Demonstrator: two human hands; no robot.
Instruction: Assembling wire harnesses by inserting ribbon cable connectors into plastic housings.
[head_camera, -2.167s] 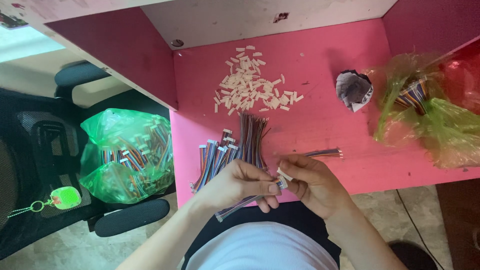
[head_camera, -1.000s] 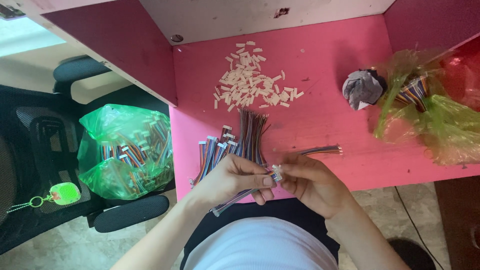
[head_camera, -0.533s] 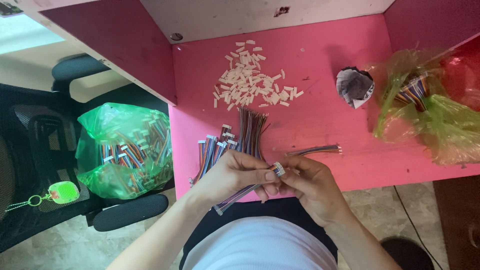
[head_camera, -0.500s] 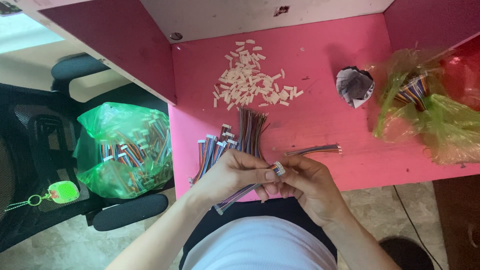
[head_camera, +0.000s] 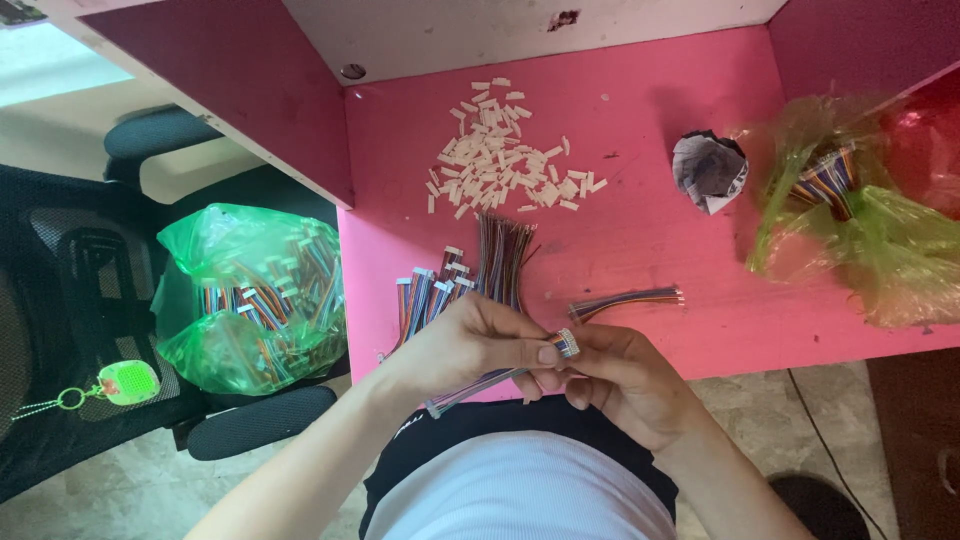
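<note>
My left hand and my right hand meet at the front edge of the pink table. Together they pinch one multicoloured ribbon cable, whose connector end sits between my fingertips while the rest trails down to the left. Just beyond my hands lie a bundle of loose coloured cables, several cables with white connectors and one separate cable. A heap of small white plastic connector housings lies further back.
A crumpled paper wad and a green plastic bag with cables are at the right. Another green bag full of cables rests on a black chair to the left, with a green key fob nearby.
My hands have stayed together at the table edge, working the cable's connector end between the fingertips. The things on the table have not moved.
</note>
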